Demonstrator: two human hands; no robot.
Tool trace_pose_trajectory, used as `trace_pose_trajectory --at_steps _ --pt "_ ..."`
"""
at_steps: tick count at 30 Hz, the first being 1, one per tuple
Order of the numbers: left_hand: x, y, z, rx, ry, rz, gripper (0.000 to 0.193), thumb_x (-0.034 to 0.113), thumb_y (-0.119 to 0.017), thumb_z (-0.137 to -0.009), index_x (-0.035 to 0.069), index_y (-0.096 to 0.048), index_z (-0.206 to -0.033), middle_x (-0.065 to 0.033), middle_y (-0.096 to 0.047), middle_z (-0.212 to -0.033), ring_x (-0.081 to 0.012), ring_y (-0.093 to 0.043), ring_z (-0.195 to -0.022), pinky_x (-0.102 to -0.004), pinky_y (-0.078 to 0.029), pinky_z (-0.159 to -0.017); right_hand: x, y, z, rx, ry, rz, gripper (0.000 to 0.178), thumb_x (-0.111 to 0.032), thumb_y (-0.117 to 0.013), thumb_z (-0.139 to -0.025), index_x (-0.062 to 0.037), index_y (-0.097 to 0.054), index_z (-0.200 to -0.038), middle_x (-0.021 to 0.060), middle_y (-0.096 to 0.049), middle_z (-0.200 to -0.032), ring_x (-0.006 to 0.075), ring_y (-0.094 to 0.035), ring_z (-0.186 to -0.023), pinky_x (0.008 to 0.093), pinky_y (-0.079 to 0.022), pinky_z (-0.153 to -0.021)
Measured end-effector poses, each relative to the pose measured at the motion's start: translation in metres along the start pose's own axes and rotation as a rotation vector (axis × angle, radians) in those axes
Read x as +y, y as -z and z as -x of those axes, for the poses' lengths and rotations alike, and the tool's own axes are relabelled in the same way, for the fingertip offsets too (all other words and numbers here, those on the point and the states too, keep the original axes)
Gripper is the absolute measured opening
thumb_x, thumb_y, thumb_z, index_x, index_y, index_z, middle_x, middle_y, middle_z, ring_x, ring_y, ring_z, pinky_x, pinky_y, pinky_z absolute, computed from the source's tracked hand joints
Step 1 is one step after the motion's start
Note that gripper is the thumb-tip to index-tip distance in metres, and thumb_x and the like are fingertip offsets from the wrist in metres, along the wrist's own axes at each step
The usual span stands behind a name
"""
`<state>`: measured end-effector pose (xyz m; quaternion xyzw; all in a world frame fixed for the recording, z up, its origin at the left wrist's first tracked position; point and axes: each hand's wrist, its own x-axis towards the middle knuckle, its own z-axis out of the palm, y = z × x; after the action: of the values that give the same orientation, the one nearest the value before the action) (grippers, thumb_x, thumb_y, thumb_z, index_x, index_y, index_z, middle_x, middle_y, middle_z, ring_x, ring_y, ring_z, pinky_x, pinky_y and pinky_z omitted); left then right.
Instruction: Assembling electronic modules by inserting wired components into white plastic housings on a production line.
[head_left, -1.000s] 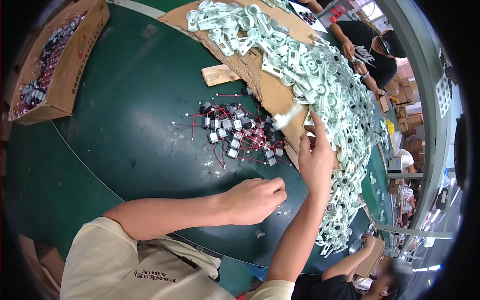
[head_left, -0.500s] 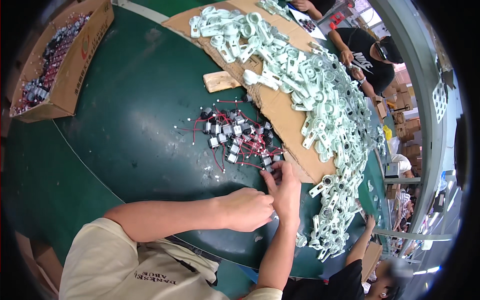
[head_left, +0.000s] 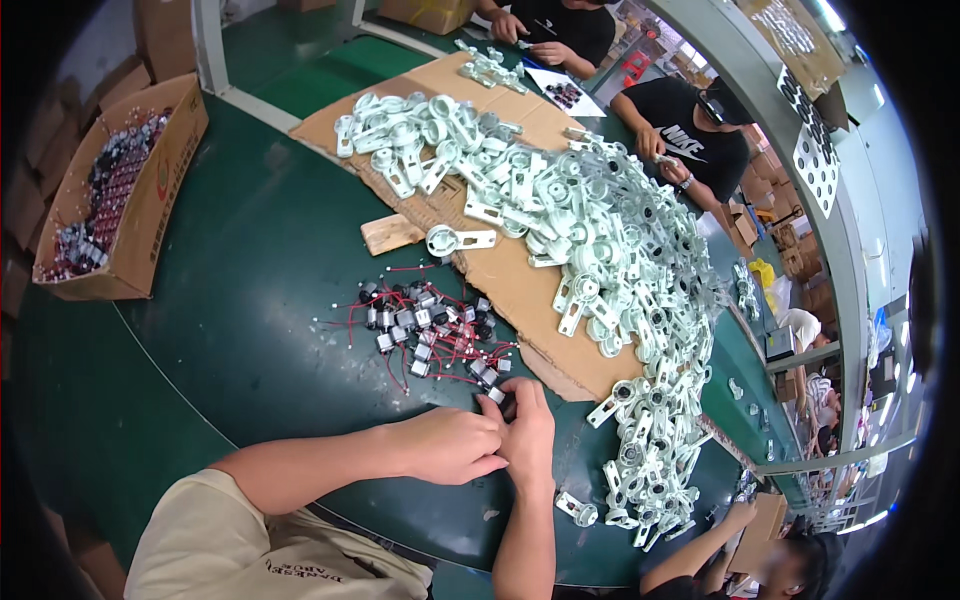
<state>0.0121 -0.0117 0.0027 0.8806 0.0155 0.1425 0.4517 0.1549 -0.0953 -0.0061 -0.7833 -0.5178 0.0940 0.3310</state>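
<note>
My left hand (head_left: 452,446) is closed, fingers curled in against my right hand; anything inside it is hidden. My right hand (head_left: 530,436) is bent in a pinch, thumb and fingertips around a small dark motor (head_left: 509,404), mostly covered by the fingers. Just beyond the fingertips lies a heap of small silver-and-black motors (head_left: 423,318) with red wires ending in white tips. To the right, a long pile of pale green plastic housings (head_left: 640,230) spreads over flattened cardboard (head_left: 510,283) and the green table (head_left: 250,340). One housing (head_left: 577,509) lies apart, right of my right forearm.
A cardboard box (head_left: 165,205) of wired motors stands at far left. A wooden block (head_left: 392,235) lies by the cardboard, with a single housing (head_left: 459,240) beside it. Co-workers sit across the table (head_left: 690,140) and at lower right (head_left: 790,560). A metal frame (head_left: 845,250) rises at right.
The view has shifted, so the table's contents sit lower and further left. Both my hands stay together near the motor heap. The housing near the wooden block now lies turned the other way.
</note>
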Motion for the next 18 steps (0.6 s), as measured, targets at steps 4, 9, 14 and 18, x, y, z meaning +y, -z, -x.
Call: trace_pose_trajectory --at_steps 4,9,14,18 --pt "0.002 0.005 -0.006 0.102 0.047 0.131 0.023 0.022 -0.067 -0.092 0.002 -0.061 -0.081 -0.0108 -0.06 -0.082 -0.0303 -0.062 -0.074 -0.0395 -0.05 -0.064 -0.003 0.014 0.006 0.024 -0.308 -0.246 0.028 -0.013 -0.076 -0.084 -0.0011 -0.06 -0.104 0.0089 -0.064 -0.088 0.013 -0.059 -0.069 0.0282 -0.05 -0.061" --pt "0.008 0.012 -0.013 0.451 0.149 0.266 0.037 0.012 -0.07 -0.09 0.002 -0.056 -0.123 -0.0108 -0.064 -0.099 -0.0152 -0.066 -0.078 -0.032 -0.055 -0.07 0.007 0.022 0.011 0.074 -0.193 -0.984 0.02 -0.002 -0.056 -0.099 0.0011 -0.049 -0.118 0.0158 -0.065 -0.113 0.018 -0.066 -0.094 0.0288 -0.053 -0.084" --pt "-0.002 0.011 -0.01 0.317 0.227 0.321 0.024 0.014 -0.066 -0.093 0.002 -0.061 -0.113 -0.0168 -0.067 -0.102 -0.0273 -0.068 -0.079 -0.0381 -0.054 -0.071 0.0 0.026 0.018 0.076 -0.168 -1.156 0.02 -0.006 -0.057 -0.1 -0.0008 -0.046 -0.116 0.0209 -0.065 -0.119 0.0233 -0.067 -0.098 0.0338 -0.055 -0.086" --pt "-0.006 0.013 -0.011 0.415 0.157 0.273 0.016 0.015 -0.062 -0.095 0.0 -0.067 -0.097 -0.0143 -0.069 -0.086 -0.0308 -0.067 -0.077 -0.0392 -0.052 -0.068 0.008 0.027 0.019 0.095 -0.191 -1.088 0.016 -0.004 -0.055 -0.099 -0.0005 -0.049 -0.114 0.0162 -0.066 -0.107 0.0197 -0.065 -0.086 0.0327 -0.055 -0.082"
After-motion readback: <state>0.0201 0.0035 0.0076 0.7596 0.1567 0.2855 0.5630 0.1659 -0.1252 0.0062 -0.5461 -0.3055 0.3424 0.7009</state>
